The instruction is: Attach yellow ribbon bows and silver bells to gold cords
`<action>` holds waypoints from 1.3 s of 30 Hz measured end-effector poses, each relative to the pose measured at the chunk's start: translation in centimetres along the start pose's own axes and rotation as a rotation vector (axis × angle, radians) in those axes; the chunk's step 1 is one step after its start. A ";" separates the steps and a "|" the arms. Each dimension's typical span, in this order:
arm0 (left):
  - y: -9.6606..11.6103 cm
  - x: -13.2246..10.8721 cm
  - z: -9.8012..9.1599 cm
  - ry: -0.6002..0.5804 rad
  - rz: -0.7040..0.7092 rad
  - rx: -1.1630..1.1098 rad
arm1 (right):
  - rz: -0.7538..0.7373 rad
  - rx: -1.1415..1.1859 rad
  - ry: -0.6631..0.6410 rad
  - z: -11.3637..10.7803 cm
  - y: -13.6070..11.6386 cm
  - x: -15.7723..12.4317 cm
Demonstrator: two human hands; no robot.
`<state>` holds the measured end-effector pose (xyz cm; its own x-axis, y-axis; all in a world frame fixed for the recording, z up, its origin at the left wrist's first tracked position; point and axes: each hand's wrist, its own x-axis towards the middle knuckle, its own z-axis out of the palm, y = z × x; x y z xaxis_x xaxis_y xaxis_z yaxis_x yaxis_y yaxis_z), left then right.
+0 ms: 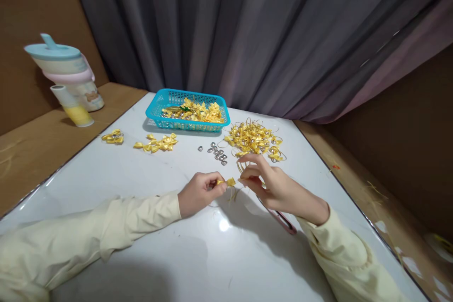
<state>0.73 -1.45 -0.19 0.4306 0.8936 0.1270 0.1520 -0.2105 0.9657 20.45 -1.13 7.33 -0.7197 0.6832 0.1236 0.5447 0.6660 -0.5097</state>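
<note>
My left hand (203, 193) is closed, thumb and fingers pinching a small yellow ribbon bow (230, 182) whose end sticks out to the right. A thin cord hangs below it. Just to the right, my right hand (269, 181) has its thumb and fingertips brought together close to the bow; what they pinch is too small to make out. Thin gold cords (241, 167) curve beside and behind its fingers. Beneath the right wrist lies a pink-edged tool or object (285, 222), partly hidden by the hand.
A blue basket (187, 127) holds yellow bows. Silver heart-like beads (217, 152) lie before it. Yellow bows (157, 143) lie left, with a small bundle (113, 137); a corded pile (253, 137) lies right. A tumbler (67, 73) and yellow-white cylinder (73, 107) stand far left.
</note>
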 end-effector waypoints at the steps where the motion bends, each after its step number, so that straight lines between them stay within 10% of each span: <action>1: 0.0 0.0 0.0 -0.004 -0.002 0.001 | 0.004 0.006 0.005 0.1 0.0 0.1; 14: 0.2 -0.2 -0.1 0.002 0.012 0.022 | 0.077 -0.061 -0.056 -1.6 -0.5 0.0; 25: 0.0 -0.3 -0.1 0.024 0.052 0.011 | 0.177 -0.008 -0.364 -2.4 -3.9 -1.1; 39: 0.2 -0.7 -0.2 -0.011 0.163 0.071 | 0.333 0.665 -0.542 0.1 1.5 1.3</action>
<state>0.24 -1.99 -0.06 0.4640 0.8411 0.2780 0.1419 -0.3804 0.9139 20.31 0.74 6.63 -0.7649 0.4629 -0.4480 0.5212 0.0359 -0.8527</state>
